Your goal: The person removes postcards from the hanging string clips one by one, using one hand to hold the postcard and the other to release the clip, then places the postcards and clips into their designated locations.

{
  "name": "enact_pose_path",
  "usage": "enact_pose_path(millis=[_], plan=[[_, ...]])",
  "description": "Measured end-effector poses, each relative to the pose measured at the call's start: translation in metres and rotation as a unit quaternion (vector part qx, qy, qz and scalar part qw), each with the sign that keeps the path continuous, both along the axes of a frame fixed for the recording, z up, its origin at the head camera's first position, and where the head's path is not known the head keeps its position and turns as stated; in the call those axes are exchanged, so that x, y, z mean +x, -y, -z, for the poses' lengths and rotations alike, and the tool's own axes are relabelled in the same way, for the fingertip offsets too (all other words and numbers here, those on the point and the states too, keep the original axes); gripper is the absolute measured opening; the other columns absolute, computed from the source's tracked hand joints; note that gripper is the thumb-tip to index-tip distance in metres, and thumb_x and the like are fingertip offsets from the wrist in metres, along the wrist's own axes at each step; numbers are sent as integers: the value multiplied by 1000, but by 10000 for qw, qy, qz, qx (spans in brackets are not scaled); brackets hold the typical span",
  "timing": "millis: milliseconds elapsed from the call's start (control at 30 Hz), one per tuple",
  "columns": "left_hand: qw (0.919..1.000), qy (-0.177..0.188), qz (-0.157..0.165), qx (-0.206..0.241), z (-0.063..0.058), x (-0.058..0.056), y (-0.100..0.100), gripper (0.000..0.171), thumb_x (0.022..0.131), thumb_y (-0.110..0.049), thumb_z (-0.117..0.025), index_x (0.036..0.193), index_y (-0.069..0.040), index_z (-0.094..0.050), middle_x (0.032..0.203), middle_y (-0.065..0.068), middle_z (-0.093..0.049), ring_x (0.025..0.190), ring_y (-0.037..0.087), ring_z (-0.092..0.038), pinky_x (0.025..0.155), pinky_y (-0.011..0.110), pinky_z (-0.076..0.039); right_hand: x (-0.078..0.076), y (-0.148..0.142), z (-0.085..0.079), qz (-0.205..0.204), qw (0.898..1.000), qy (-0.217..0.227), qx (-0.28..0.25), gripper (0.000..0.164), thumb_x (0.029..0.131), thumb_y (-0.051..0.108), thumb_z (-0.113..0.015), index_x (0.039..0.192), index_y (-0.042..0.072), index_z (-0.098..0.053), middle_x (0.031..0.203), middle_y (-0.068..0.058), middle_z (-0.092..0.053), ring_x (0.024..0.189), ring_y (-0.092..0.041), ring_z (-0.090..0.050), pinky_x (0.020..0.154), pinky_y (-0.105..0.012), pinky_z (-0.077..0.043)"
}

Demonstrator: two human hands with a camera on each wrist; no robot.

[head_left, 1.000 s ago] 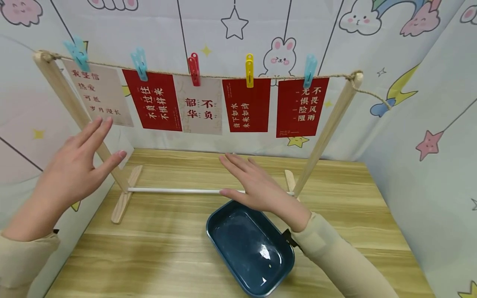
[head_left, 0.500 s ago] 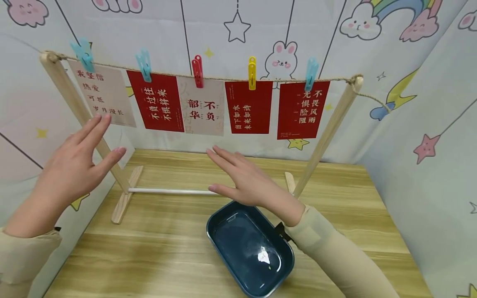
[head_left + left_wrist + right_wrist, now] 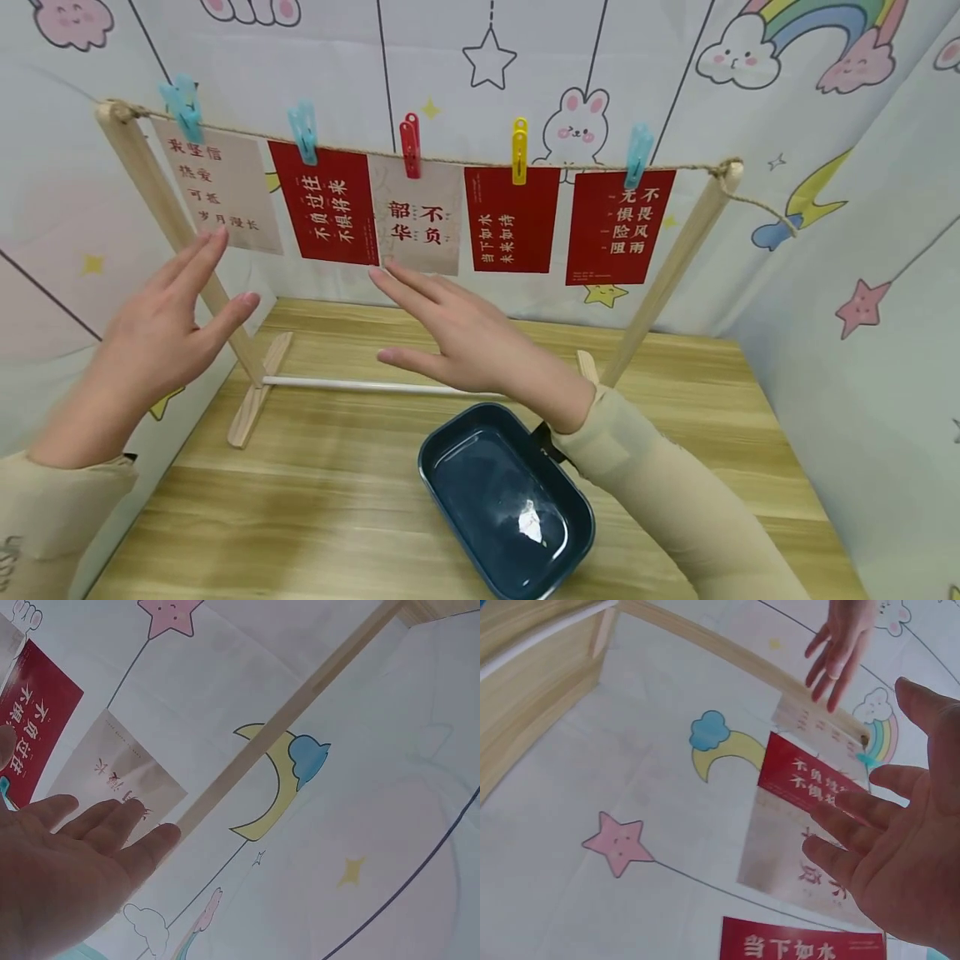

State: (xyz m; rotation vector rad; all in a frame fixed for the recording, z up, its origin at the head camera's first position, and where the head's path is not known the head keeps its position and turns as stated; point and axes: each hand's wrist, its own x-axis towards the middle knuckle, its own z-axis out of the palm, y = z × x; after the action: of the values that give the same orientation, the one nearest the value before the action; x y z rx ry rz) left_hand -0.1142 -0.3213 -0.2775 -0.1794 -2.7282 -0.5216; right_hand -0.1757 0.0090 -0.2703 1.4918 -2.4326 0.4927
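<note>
Several red and pale cards hang in a row from a twine line, each under a clothespin. My left hand, fingers extended and holding nothing, is in front of the left post, just below the pale card at the far left. My right hand also has straight fingers and holds nothing; in the head view its fingertips overlap the lower edge of the middle pale card. Whether they touch it I cannot tell. A red clothespin is on that card, a yellow clothespin on the red card beside it.
A wooden post holds the line's right end. A white rod joins the feet of the stand. The dark blue tray sits on the wood-grain table under my right forearm. A cartoon-printed cloth hangs behind.
My right hand has moved left and up, from over the tray's far end toward the middle card. My left hand keeps nearly the same place. The whole head view has shifted slightly.
</note>
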Motion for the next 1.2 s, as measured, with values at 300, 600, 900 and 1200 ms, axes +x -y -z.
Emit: enact_pose_path(millis=[300, 600, 900, 1200], plan=[[9986, -87, -89, 522, 15, -1, -3, 66, 95, -45, -53, 146, -35, -12, 150, 2, -19, 133, 36, -23, 98, 65, -22, -2, 23, -30, -94, 9999, 30, 25, 76, 91, 61, -48, 145, 37, 0, 149, 18, -2, 133, 0, -12, 103, -23, -22], [9947, -250, -263, 962, 28, -4, 0, 60, 96, -42, -52, 145, -38, -16, 143, 13, -32, 127, 38, -33, 98, 64, -23, -3, 48, -58, -42, 9989, 397, 239, 74, 91, 63, -46, 144, 41, 0, 147, 23, -1, 132, 1, -13, 101, -23, -23], [9873, -674, -143, 1433, 38, -9, -1, 57, 96, -33, -55, 144, -36, -23, 142, -5, -35, 124, 21, -41, 101, 26, -30, -4, 67, -78, -60, 9981, 534, 300, 75, 91, 61, -47, 145, 38, 0, 148, 20, -4, 132, 2, -10, 103, -21, -18], [9742, -340, -227, 2220, 42, -14, -9, 51, 98, -38, -50, 141, -43, -23, 141, -5, -37, 124, 16, -40, 96, 19, -33, -10, 86, -92, 24, 9969, 775, 151, 75, 91, 59, -49, 146, 35, -3, 148, 17, -13, 130, 5, -13, 100, -16, -18]])
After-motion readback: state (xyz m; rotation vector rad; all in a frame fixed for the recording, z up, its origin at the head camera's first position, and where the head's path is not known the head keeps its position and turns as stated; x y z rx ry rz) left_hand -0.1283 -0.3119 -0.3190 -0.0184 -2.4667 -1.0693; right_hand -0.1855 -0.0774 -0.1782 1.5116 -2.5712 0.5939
